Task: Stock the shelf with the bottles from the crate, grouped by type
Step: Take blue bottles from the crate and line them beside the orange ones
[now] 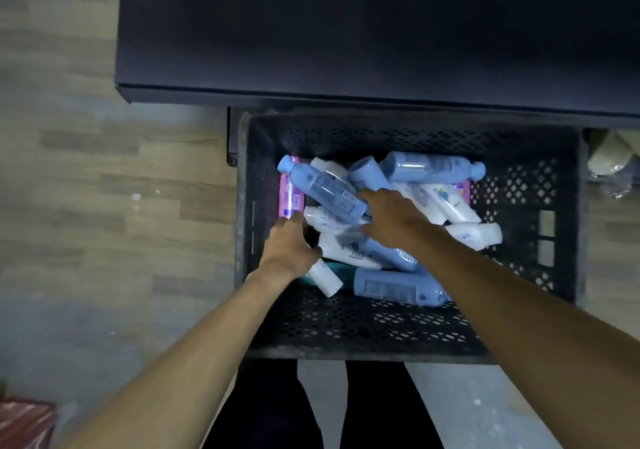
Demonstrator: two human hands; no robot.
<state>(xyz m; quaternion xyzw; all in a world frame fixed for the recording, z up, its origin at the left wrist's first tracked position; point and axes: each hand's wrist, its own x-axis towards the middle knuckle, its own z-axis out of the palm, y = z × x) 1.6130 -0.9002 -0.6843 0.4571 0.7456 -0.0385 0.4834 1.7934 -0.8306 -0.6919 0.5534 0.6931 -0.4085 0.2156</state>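
Observation:
A dark perforated crate [346, 348] stands on the floor in front of me, below a dark shelf board [346, 50]. Several bottles lie jumbled inside it. Among them are a clear blue bottle [323, 190], a second one [429, 166] at the back, a blue bottle [394, 287] near the front, and white bottles [453, 204]. A pink pack [289, 199] stands against the left wall. My left hand [289, 247] reaches down at the left by a white bottle [313, 218], its fingers hidden. My right hand [391, 220] is spread over the pile, fingertips at the clear blue bottle's base.
Wood-pattern floor lies to the left of the crate. A pale object [609, 157] sits beyond the crate's right wall. A red box [24, 424] shows at the bottom left corner. My legs [277, 407] are just behind the crate's near wall.

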